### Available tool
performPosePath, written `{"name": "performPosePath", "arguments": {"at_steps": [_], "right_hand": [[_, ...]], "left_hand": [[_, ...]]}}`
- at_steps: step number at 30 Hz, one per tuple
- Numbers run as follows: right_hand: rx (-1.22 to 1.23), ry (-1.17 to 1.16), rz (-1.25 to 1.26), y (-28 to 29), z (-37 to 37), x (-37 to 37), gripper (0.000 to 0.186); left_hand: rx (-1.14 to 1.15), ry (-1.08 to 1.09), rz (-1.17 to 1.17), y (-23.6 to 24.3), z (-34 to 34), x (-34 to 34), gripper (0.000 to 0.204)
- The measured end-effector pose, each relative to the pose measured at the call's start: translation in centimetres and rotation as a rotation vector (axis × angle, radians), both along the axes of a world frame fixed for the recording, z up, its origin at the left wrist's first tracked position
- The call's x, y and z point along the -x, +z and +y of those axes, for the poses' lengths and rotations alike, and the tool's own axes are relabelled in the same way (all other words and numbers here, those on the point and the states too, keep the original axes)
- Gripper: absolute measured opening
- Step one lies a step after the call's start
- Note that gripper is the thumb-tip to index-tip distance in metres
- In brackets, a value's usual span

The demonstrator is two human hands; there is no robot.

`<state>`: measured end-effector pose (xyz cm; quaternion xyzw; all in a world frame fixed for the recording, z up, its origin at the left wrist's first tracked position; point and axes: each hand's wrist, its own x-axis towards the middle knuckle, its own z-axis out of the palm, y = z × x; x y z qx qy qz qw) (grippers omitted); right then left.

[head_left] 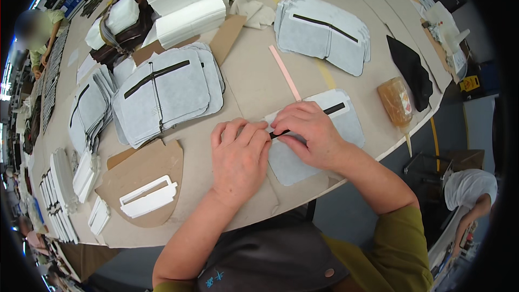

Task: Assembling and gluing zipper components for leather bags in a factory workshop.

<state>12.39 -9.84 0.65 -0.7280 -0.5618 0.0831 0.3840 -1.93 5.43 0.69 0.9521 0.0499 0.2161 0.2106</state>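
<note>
A pale grey-blue panel point(346, 121) lies flat near the table's front edge, under my hands. Across it runs a black zipper strip point(333, 109) with a white border, its left part mostly covered by my fingers. My right hand point(316, 135) is closed, with thumb and forefinger pinching the strip. Beside it, my left hand point(240, 154) has its fingers bent down at the strip's left end; the fingertips are partly hidden, and they seem to grip the strip too. A pink strip point(285, 73) lies just beyond the right hand.
Stacked grey-blue panels point(162, 89) lie left, and another stack point(324, 32) lies at the back. A brown board point(148, 170) carries a white slotted frame point(148, 197). At right are an amber glue bottle point(397, 103) and black fabric point(411, 73). White stacks point(186, 0) stand behind.
</note>
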Motion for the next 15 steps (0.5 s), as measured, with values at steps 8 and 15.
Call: {"name": "performPosePath", "arguments": {"at_steps": [8, 15], "right_hand": [[-0.038, 0.01, 0.01, -0.1, -0.2, 0.1, 0.024], [-0.018, -0.038, 0.061, 0.0, -0.7, 0.1, 0.039]], "left_hand": [[0.187, 0.036, -0.044, 0.2, 1.5, 1.0, 0.021], [0.071, -0.001, -0.056, -0.1, 0.4, 0.9, 0.019]]}}
